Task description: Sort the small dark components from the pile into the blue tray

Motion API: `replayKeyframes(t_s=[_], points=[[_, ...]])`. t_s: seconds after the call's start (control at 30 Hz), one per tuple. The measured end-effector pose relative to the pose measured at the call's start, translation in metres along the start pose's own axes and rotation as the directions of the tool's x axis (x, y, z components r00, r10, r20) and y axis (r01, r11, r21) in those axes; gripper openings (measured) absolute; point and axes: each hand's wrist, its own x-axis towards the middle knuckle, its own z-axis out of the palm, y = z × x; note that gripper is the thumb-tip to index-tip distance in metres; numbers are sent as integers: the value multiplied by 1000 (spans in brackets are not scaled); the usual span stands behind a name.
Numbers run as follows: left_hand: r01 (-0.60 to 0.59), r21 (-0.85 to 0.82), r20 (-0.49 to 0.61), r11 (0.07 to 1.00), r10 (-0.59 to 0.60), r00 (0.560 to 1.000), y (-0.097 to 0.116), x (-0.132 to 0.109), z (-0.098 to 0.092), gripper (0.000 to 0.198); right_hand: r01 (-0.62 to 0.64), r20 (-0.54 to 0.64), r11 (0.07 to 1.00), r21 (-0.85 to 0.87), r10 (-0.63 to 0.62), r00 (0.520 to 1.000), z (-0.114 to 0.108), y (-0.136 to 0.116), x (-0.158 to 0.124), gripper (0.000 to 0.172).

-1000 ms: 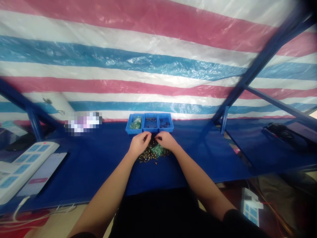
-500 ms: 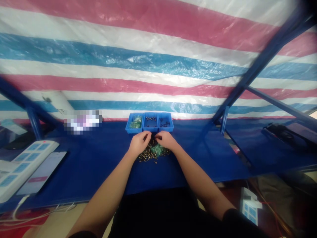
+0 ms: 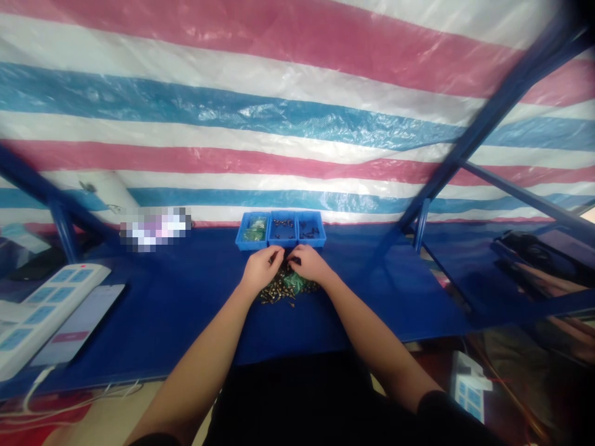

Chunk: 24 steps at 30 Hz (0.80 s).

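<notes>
My left hand [image 3: 261, 270] is closed in a pinch at the left back of a pile of small brass-coloured and dark screws [image 3: 277, 291]. Opposite it, my right hand [image 3: 312, 262] also has its fingers pinched together, a short gap from the left. Whatever sits between the fingertips of either hand is too small to make out. A crumpled green plastic piece [image 3: 294, 283] lies on the pile. Just behind the hands stand three joined blue bins: the left bin [image 3: 246, 243] holds green packets, while the middle bin [image 3: 282, 243] and right bin [image 3: 312, 243] contain small dark pieces.
The blue tabletop [image 3: 195, 310] carries a power strip [image 3: 51, 310] and a phone [image 3: 81, 325] with a cable at left. A blurred-out object [image 3: 155, 229] lies farther back. Blue frame posts [image 3: 421, 224] flank the space. Another person's hand [image 3: 553, 282] is at far right.
My right hand has shifted slightly left, towards my left hand, which stays put. Another person's hands and forearms have come into view at the far right.
</notes>
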Motion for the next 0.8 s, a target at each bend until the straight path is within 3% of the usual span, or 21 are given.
replayKeyframes(t_s=[0.23, 0.37, 0.47, 0.6, 0.8], points=[[-25, -2, -8, 1000, 25, 1000, 0, 0, -1, 30, 17, 26, 1000, 12, -17, 1000, -2, -2, -1, 13], [-17, 1, 3, 1000, 17, 1000, -1, 0, -1, 28, -10, -42, 998, 62, 13, 999, -6, -4, -1, 14], [-23, -7, 11, 1000, 23, 1000, -4, 1, 2, 26, -50, -120, 969, 240, 81, 989, -7, -6, 0, 16], [-58, -38, -35, 998, 56, 998, -9, 3, 5, 27, -51, -149, 822, 567, 164, 975, -5, -7, 2, 21], [-102, -103, -61, 989, 96, 993, -8, 2, 6, 27, -32, -67, 743, 668, 103, 992, -3, -13, 1, 40]])
